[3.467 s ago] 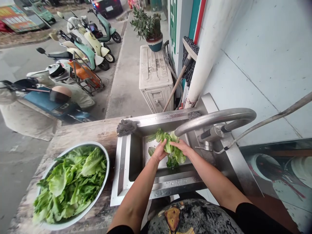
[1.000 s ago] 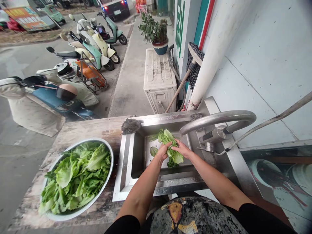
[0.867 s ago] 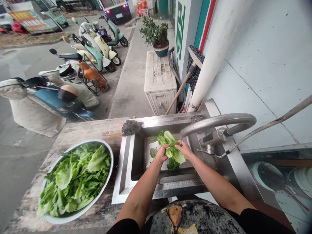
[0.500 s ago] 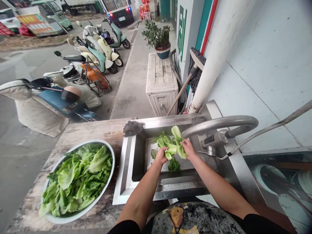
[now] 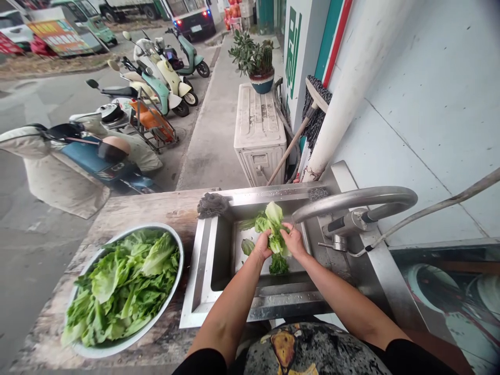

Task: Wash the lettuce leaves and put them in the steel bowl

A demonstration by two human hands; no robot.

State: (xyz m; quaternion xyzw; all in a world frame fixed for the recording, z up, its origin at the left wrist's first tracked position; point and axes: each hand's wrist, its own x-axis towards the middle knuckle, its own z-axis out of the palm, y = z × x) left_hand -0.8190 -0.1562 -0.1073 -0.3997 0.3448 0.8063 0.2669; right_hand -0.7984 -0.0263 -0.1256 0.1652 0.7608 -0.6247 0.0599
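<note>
Over the steel sink [image 5: 219, 255], my left hand [image 5: 262, 246] is closed on the near, left side of a bunch of lettuce leaves [image 5: 274, 214]. My right hand [image 5: 294, 240] grips the same lettuce from the right, close to the left hand. The pale leaf tips point up and away from me. Beneath the hands, a darker green leaf [image 5: 278, 264] and another loose leaf [image 5: 247, 246] lie on the sink floor. Just right of my right hand, the curved faucet [image 5: 351, 197] reaches over the basin.
A metal bowl [image 5: 180, 260] heaped with lettuce stands on the wooden counter [image 5: 172, 205] at left. A dark rag [image 5: 213, 204] lies on the sink's far left corner, and a steel scrubber [image 5: 318, 193] sits at the back. Parked scooters and a boxy unit [image 5: 260, 120] stand beyond.
My hands have come closer together, the right moving left and slightly up. The lettuce between them has turned and bunched up, shifting a little left.
</note>
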